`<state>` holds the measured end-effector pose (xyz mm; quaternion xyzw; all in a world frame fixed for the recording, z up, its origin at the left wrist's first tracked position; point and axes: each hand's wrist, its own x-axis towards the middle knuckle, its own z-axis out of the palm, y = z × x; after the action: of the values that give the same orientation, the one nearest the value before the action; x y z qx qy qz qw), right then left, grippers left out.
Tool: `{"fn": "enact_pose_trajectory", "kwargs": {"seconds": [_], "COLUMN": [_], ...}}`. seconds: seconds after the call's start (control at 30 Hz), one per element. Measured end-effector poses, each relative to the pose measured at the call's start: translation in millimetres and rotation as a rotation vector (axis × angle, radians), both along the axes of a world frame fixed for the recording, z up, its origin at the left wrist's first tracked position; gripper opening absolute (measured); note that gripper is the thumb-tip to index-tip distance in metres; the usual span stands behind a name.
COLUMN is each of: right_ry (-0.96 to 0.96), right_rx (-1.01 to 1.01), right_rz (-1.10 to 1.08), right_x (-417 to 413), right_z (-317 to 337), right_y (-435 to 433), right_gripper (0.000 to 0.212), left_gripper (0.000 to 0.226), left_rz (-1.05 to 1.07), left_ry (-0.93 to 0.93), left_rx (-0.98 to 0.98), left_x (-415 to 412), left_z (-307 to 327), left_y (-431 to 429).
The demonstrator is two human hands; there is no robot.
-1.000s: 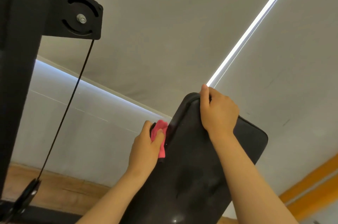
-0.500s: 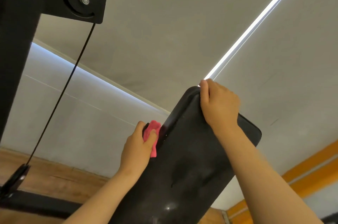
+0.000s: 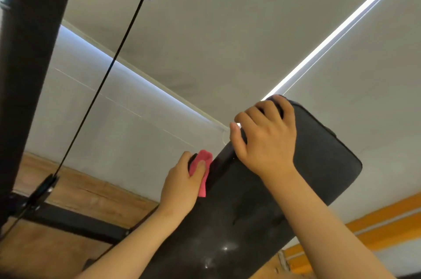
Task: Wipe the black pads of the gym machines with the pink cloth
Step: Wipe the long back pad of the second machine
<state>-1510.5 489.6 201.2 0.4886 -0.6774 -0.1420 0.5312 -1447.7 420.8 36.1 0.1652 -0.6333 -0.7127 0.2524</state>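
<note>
We see a smooth, faintly glossy black pad, a soft pink cloth, and matt black metal frame over wood flooring

- The left hand pinches the pink cloth between thumb and curled fingers and holds it against the left edge of the black pad.
- The right hand grips the pad's upper left corner, with the fingers curled over the top edge and the thumb on the left edge.
- Both forearms are bare and reach upward, the right one crossing the pad's face.
</note>
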Motion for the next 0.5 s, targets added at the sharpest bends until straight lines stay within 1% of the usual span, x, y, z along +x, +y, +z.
{"fn": "enact_pose_trajectory", "kwargs": {"seconds": [0.1, 0.17, 0.23, 0.33, 0.43, 0.5], "right_ry": [0.014, 0.02, 0.029, 0.036, 0.043, 0.04], "right_rx": [-0.014, -0.019, -0.023, -0.027, -0.029, -0.031], "right_rz": [0.014, 0.026, 0.039, 0.05, 0.049, 0.047], "right_x": [-1, -2, -3, -4, -4, -4], "right_z": [-2, -3, -3, -4, -4, -4], "right_y": [1, 1, 1, 0, 0, -1], "right_gripper": [0.046, 0.044, 0.044, 0.046, 0.046, 0.045], "left_gripper": [0.019, 0.021, 0.022, 0.023, 0.028, 0.023], "left_rz": [0.0, 0.015, 0.03, 0.075, 0.116, 0.134], "left_ry": [0.016, 0.067, 0.135, 0.176, 0.151, 0.132], "left_rx": [0.063, 0.13, 0.152, 0.106, 0.026, -0.019], "left_x": [-1, 0, 0, 1, 4, 4], "left_z": [4, 14, 29, 42, 40, 36], "left_y": [-2, -3, 0, 7, 9, 8]}}
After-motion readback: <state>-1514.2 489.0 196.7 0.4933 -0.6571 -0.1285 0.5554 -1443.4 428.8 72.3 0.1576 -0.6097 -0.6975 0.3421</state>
